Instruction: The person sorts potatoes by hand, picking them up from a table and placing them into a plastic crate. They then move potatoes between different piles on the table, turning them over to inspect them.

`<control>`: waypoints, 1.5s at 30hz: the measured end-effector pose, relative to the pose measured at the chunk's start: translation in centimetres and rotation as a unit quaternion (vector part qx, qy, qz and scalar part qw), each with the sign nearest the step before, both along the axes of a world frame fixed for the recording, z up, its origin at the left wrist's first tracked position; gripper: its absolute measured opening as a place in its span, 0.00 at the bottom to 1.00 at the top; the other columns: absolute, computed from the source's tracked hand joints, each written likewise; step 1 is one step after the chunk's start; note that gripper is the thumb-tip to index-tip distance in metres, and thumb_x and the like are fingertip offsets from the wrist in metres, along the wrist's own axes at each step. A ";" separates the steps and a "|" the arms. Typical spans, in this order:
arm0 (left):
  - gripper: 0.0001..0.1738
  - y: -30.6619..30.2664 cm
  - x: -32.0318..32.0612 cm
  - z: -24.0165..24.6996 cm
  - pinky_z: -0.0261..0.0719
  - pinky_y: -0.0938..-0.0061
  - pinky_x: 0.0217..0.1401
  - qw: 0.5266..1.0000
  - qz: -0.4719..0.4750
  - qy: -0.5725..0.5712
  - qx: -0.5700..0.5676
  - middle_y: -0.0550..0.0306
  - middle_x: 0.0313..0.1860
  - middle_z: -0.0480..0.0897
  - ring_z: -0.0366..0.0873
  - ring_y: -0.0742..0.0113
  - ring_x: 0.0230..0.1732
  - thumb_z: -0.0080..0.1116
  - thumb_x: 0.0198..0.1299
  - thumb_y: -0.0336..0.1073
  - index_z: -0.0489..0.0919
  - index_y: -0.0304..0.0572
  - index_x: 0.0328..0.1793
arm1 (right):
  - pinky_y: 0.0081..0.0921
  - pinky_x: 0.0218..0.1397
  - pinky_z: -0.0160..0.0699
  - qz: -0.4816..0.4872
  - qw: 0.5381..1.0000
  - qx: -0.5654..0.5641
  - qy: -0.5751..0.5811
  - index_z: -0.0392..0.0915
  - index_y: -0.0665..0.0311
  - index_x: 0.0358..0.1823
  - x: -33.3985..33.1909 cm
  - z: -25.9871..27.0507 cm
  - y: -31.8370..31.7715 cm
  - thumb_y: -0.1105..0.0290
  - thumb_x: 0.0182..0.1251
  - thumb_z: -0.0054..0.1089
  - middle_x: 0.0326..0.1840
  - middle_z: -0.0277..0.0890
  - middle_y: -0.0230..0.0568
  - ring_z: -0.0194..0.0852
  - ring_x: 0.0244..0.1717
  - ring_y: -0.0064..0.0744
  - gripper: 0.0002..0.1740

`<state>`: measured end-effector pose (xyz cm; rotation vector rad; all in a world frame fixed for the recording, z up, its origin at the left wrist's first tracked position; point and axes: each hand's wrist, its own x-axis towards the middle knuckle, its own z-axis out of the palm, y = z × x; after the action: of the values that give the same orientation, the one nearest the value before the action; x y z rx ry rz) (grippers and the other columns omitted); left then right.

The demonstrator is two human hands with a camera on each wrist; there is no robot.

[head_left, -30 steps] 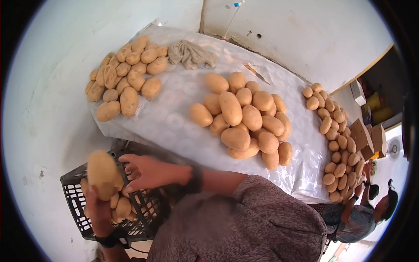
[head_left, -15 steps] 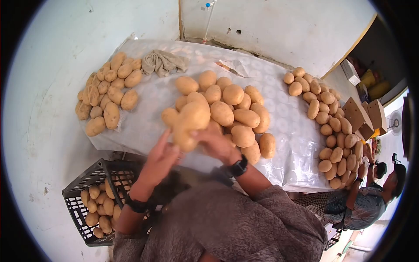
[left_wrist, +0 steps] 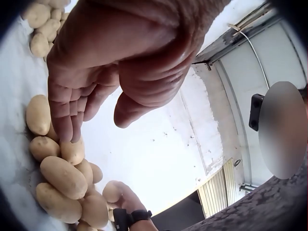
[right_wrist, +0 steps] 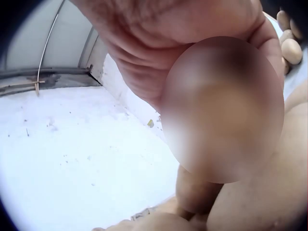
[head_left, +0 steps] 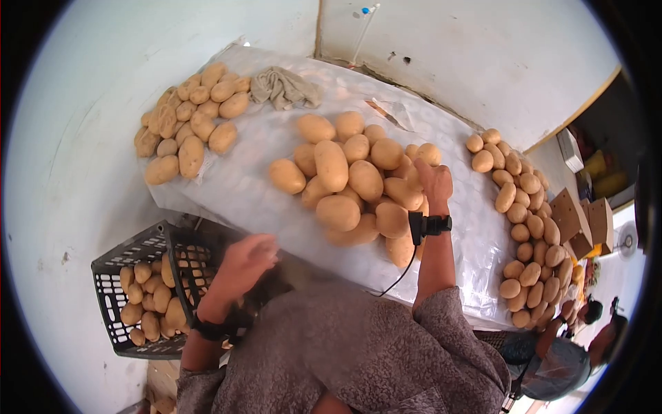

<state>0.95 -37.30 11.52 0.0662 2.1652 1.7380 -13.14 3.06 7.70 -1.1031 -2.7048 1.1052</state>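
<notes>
A heap of potatoes (head_left: 365, 181) lies mid-table. At its right side my right hand (head_left: 434, 183) grips a potato (head_left: 428, 153); in the left wrist view its fingers (left_wrist: 126, 193) are curled round that potato (left_wrist: 112, 191). Much of my right hand (right_wrist: 192, 24) is behind a blurred patch in the right wrist view, with potatoes (right_wrist: 260, 192) close below. My left hand (head_left: 245, 265) hangs between the black crate and the table's front edge, holding nothing. Its fingers are loosely bent in the left wrist view, where the hand (left_wrist: 120, 62) shows large above the heap.
The black crate (head_left: 131, 259) at the lower left contains potatoes (head_left: 148, 297). Another heap (head_left: 189, 117) and a grey cloth (head_left: 284, 87) lie at the table's left end, and a long heap (head_left: 534, 228) at the right. Beyond it are cardboard boxes (head_left: 571, 221) and a person (head_left: 562, 369).
From the crate, my hands came over the table with potatoes between them, then parted. My left hand drew back toward the crate, empty; my right hand moved to the heap's right side and grips a potato.
</notes>
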 end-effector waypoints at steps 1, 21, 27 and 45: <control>0.17 -0.4 0.3 -0.1 0.83 0.74 0.49 1.000 0.011 -0.001 0.000 0.50 0.48 0.82 0.82 0.69 0.44 0.53 0.69 0.31 0.74 0.29 0.61 | 0.37 0.44 0.82 -0.002 0.993 0.108 0.043 0.83 0.73 0.36 -0.5 -1.4 -0.3 0.41 0.49 0.63 0.37 0.84 0.54 0.84 0.41 0.46 0.35; 0.15 -12.8 10.4 3.3 0.78 0.77 0.47 0.951 0.285 0.123 -0.010 0.58 0.42 0.81 0.78 0.73 0.44 0.59 0.66 0.35 0.78 0.31 0.54 | 0.47 0.53 0.75 0.130 0.908 0.397 -0.039 0.77 0.78 0.48 -2.0 -0.4 -0.6 0.26 0.63 0.40 0.46 0.81 0.61 0.79 0.50 0.56 0.51; 0.18 -19.4 14.0 7.3 0.78 0.79 0.54 0.918 0.350 0.083 -0.165 0.59 0.47 0.81 0.78 0.74 0.50 0.58 0.68 0.35 0.75 0.32 0.61 | 0.45 0.57 0.74 0.241 0.886 0.387 0.080 0.74 0.72 0.58 -3.4 2.8 -8.6 0.34 0.67 0.43 0.53 0.79 0.59 0.78 0.53 0.57 0.43; 0.20 -36.5 15.9 2.8 0.78 0.71 0.48 0.861 0.355 -0.062 -0.359 0.52 0.39 0.83 0.78 0.65 0.42 0.64 0.58 0.42 0.80 0.31 0.48 | 0.38 0.46 0.80 0.817 0.504 -0.063 0.275 0.74 0.70 0.53 9.2 7.1 -46.1 0.68 0.56 0.69 0.46 0.79 0.56 0.80 0.45 0.53 0.24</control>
<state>16.90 -73.84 14.27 -1.1221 2.7692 1.0121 -3.95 -43.07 14.81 2.0576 -2.2999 1.1099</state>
